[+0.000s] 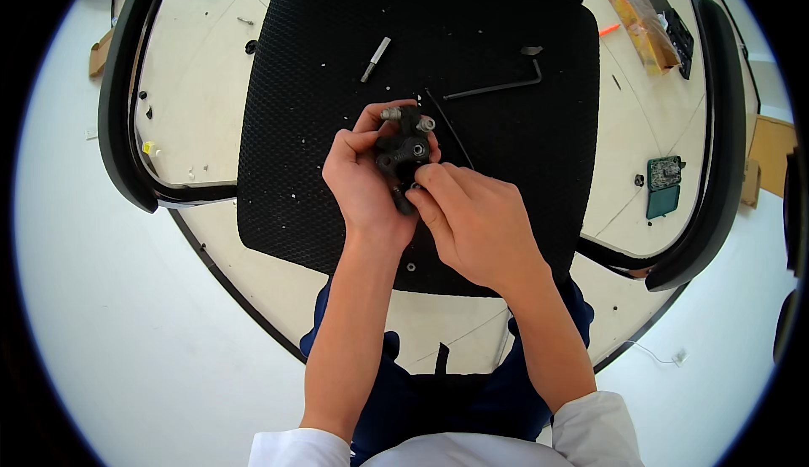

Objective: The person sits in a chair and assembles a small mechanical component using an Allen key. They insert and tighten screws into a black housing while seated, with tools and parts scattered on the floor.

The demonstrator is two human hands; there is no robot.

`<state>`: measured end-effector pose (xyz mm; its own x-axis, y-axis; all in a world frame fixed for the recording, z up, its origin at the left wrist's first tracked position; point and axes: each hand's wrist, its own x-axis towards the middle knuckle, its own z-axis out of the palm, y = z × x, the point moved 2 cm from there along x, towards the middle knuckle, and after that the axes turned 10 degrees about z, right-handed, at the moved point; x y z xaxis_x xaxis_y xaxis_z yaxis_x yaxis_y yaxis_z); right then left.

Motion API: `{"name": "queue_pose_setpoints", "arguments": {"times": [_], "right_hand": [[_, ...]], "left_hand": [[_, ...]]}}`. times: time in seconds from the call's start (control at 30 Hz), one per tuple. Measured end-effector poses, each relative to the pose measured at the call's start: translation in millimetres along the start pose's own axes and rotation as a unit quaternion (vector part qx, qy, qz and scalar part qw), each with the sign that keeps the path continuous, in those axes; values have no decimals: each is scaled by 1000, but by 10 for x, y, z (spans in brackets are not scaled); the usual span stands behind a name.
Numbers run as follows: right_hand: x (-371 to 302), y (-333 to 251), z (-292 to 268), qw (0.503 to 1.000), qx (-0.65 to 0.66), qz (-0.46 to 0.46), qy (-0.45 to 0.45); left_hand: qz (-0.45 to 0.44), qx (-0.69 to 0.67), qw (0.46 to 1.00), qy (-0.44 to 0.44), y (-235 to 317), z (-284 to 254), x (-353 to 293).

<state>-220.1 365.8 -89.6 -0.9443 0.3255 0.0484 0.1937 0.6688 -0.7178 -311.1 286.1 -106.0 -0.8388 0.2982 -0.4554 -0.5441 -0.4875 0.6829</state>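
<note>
Over the black chair seat (286, 155), my left hand (362, 180) is wrapped round a black metal part with silver bolts, which looks like a bicycle disc brake caliper (404, 151). The bolts stand out at its top. My right hand (472, 214) has thumb and index finger pinched together against the caliper's lower right side. Whatever sits between those fingertips is hidden. Just beyond the hands, a thin black rod (448, 128) and an L-shaped hex key (497, 90) lie on the seat.
A silver-and-white rod (376, 60), a small grey metal piece (531, 50) and a small ring (411, 267) rest on the seat. Black armrests (126, 88) curve up on both sides. On the floor at right lie a green case (663, 201) and a plastic bag (645, 33).
</note>
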Motion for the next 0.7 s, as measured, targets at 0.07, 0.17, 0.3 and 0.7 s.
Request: {"name": "queue_pose_setpoints", "arguments": {"times": [0.07, 0.17, 0.3, 0.7], "right_hand": [[-1, 16, 20, 999, 18, 38, -6], [41, 17, -44, 986, 139, 95, -4], [54, 93, -144, 899, 385, 209, -32], [49, 90, -109, 850, 440, 275, -86]], "left_hand": [[-1, -12, 1000, 6, 18, -6, 12], [-2, -38, 999, 18, 64, -24, 35], [-15, -58, 998, 17, 80, -30, 38], [14, -8, 1000, 5, 51, 11, 17]]}}
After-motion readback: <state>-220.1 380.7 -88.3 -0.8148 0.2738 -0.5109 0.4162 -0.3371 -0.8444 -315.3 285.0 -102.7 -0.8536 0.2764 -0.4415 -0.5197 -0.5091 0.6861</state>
